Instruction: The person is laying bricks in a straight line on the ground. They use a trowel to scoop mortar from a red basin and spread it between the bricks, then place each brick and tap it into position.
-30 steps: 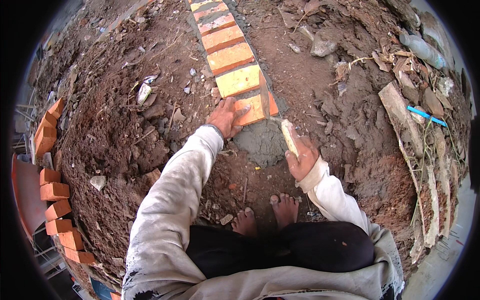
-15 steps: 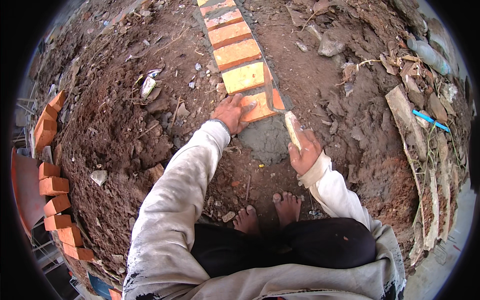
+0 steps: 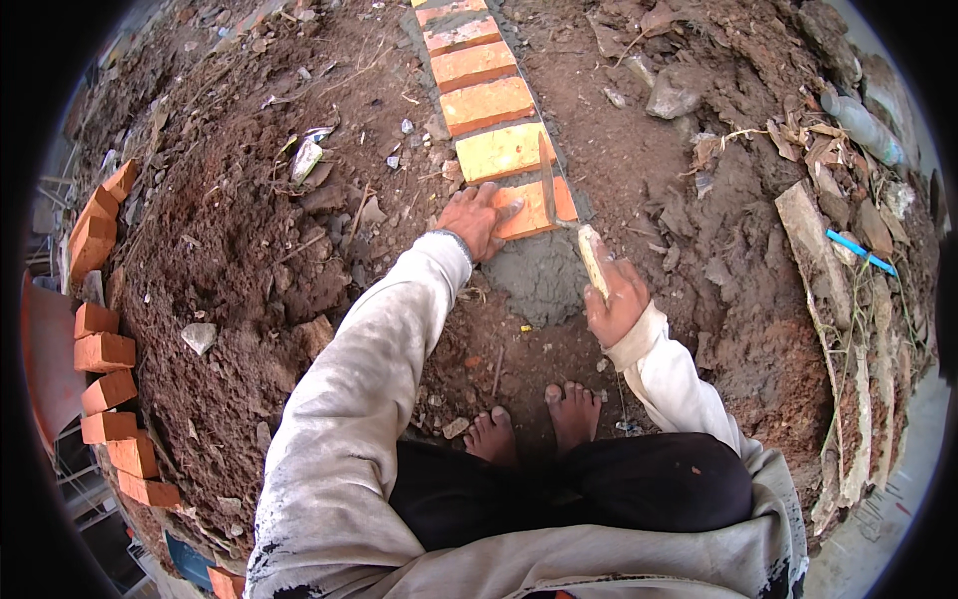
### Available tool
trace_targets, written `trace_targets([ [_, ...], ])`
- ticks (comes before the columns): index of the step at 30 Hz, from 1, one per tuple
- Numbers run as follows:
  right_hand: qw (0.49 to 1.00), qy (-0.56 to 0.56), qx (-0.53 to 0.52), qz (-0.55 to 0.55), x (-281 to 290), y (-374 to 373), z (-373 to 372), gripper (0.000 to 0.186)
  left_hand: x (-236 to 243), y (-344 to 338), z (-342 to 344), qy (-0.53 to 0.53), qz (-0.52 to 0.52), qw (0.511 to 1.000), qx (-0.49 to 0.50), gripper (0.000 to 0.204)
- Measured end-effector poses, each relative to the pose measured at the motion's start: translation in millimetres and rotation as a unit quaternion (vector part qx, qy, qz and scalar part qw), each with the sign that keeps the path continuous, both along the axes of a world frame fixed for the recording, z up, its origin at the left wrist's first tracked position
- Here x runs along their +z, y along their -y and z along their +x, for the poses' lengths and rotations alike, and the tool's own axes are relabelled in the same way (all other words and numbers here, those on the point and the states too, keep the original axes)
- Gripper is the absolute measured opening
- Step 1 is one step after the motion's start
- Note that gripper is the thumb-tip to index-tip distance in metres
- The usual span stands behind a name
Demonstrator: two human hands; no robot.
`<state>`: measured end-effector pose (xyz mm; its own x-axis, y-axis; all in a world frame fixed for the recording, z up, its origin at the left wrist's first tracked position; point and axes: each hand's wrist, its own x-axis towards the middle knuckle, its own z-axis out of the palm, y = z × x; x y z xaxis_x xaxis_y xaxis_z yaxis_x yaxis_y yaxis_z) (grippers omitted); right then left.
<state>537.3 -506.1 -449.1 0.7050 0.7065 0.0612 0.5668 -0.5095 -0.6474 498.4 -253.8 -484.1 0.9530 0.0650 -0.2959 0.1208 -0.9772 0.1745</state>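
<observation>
A row of orange bricks [image 3: 486, 104] lies on grey mortar, running away from me. My left hand [image 3: 471, 222] grips the left end of the nearest brick [image 3: 519, 207], with its thumb over the top face. In my right hand [image 3: 617, 304] is a trowel [image 3: 592, 258], held by its pale handle. The narrow blade points away from me over the right part of that brick; whether it touches cannot be told. Wet mortar [image 3: 539, 285] spreads on the ground just in front of the brick.
A thin string runs along the row's right side. Spare bricks [image 3: 105, 352] stand in a line at far left. Stones, litter and a plastic bottle [image 3: 864, 128] lie on the rough soil. Broken boards [image 3: 813, 240] and a blue tube [image 3: 860, 252] are at right. My bare feet [image 3: 574, 414] are close by.
The view has shifted slightly. The trowel blade has come nearer and sits more over the nearest brick. My left hand keeps its hold on that brick's left end.
</observation>
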Motion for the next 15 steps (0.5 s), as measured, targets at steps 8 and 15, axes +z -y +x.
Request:
trace_targets([
  [8, 1.0, 0.003, -0.007, -0.005, 6.6, 2.3, -3.8, 0.062, -2.2, 1.2, -4.2, 0.008, 0.003, 1.0, 0.001, 0.063],
  [15, 1.0, 0.017, -0.008, -0.001, 0.7, 13.1, -1.3, 0.062, -4.7, 9.3, -0.9, 0.0, 0.003, 1.0, -0.002, 0.061],
])
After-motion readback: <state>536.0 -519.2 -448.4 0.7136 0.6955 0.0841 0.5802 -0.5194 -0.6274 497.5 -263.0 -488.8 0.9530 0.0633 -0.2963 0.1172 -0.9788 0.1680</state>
